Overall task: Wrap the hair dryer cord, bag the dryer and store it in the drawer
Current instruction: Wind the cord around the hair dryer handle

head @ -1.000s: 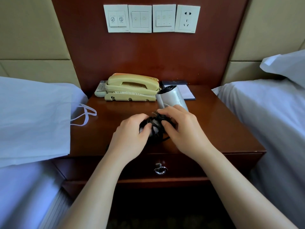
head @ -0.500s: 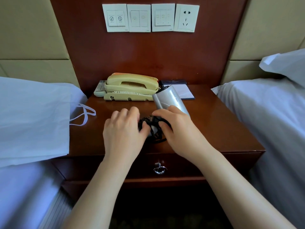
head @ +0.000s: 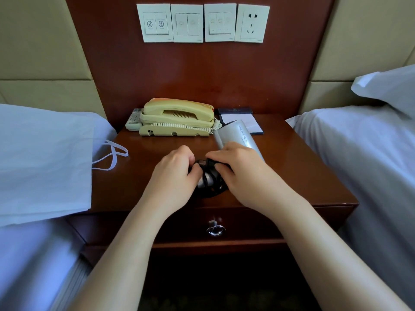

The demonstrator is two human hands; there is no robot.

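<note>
Curled in since before, my left hand (head: 177, 176) and right hand (head: 244, 176) pinch the cord (head: 214, 191) around the hair dryer (head: 238, 135); bag (head: 45, 164) lies flat left, drawer (head: 242, 225) closed.

One wide-angle head camera looked forward and down from above and behind where the left hand (head: 173, 178) and right hand (head: 246, 178) gripped the cord (head: 213, 191). It sat near, the switches (head: 203, 23) well beyond that grip

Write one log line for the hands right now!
left hand and right hand: grip black cord | silver hair dryer: on wooden nightstand | drawer: shut
</note>
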